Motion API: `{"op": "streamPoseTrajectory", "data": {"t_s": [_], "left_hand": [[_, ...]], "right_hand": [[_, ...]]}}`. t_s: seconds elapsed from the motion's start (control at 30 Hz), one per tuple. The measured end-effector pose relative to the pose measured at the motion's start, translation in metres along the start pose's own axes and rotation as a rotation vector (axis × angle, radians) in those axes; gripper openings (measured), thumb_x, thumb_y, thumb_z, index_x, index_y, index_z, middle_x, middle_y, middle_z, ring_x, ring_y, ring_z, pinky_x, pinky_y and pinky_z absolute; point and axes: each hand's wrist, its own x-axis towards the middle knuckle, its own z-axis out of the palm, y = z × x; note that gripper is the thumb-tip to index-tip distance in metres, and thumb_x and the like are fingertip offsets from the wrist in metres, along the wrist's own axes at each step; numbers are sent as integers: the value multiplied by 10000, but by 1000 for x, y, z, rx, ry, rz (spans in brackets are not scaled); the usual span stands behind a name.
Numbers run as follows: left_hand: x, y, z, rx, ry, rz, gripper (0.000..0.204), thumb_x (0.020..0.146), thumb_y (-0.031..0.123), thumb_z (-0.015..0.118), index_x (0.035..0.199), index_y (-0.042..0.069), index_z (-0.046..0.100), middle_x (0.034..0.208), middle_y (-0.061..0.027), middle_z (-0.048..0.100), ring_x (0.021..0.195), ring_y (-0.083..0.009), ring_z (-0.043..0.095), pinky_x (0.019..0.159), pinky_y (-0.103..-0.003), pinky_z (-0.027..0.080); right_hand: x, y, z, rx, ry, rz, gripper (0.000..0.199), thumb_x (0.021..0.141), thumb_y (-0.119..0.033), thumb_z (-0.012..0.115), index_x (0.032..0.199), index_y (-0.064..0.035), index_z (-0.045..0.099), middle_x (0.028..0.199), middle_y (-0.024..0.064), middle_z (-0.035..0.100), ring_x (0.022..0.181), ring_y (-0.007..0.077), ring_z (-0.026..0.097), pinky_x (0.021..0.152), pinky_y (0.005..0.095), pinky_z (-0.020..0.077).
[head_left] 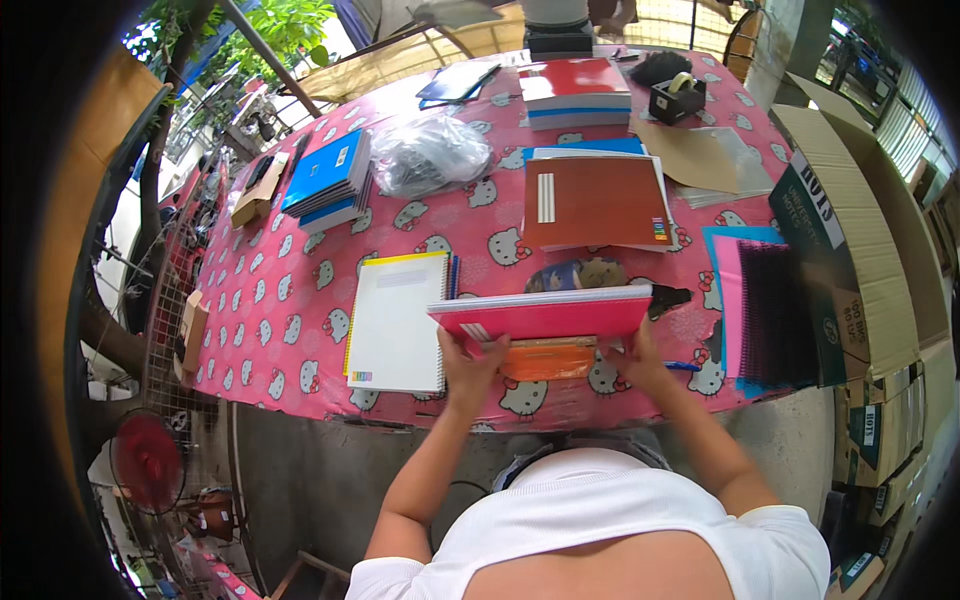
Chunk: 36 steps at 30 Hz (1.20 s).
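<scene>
Between my two hands a pink-covered notebook [560,312] is held up on its edge, its pale page edges along the top. My left hand [472,372] grips its lower left corner, and my right hand [638,362] grips the lower right. Just below the notebook lies an orange packet [548,361] on the table. Left of my left hand rests a stack of white-covered spiral notebooks [400,325] with a yellow one at its edge. A blue pen [683,366] lies beside my right hand. Partly hidden behind the held notebook is a dark blue patterned thing [578,274].
Brown-covered notebooks [595,200] are stacked beyond my hands. Pink and black notebooks [770,310] lie at right, near a large cardboard box [860,220]. Blue notebooks [328,175], a clear plastic bag [430,155], red notebooks [573,82] and a tape dispenser [678,98] stand farther back.
</scene>
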Motion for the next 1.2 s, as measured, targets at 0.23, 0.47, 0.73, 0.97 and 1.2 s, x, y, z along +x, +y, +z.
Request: {"op": "streamPoseTrajectory", "data": {"t_s": [0.23, 0.47, 0.73, 0.97, 1.2], "left_hand": [[-41, 88, 71, 983, 164, 886, 776, 838, 264, 690, 1447, 32, 268, 1300, -187, 461, 1209, -239, 441, 1127, -487, 141], [-25, 97, 94, 867, -355, 791, 421, 863, 257, 638, 1244, 89, 571, 1114, -81, 614, 1060, -259, 545, 1044, -461, 272], [-17, 98, 101, 640, -152, 888, 110, 808, 175, 693, 898, 116, 709, 863, -15, 671, 832, -182, 603, 932, -408, 340], [-21, 95, 99, 659, -180, 788, 113, 790, 186, 717, 880, 119, 716, 825, 2, 681, 780, -161, 610, 938, -379, 331], [-23, 98, 102, 644, -192, 829, 146, 755, 234, 759, 853, 134, 717, 801, 15, 677, 749, -144, 600, 915, -378, 344]], "right_hand": [[-13, -31, 5, -242, -110, -183, 467, 754, 33, 651, 1173, -33, 456, 1102, 165, 550, 967, 327, 566, 876, 394, 448], [79, 9, -209, -1028, 552, 188, 200, 751, -189, 724, 858, -34, 656, 932, 171, 606, 793, 346, 611, 767, 445, 501], [105, 23, -259, -1245, 477, 402, 215, 715, -154, 732, 832, 4, 645, 880, 190, 675, 850, 405, 644, 763, 454, 510], [65, -61, -138, -812, 99, -348, 366, 735, 112, 560, 1066, -12, 651, 919, 146, 636, 824, 274, 630, 717, 328, 508], [20, -144, -64, -358, 37, -217, 243, 790, -49, 718, 1032, -47, 709, 830, 80, 639, 683, 145, 609, 586, 263, 472]]}}
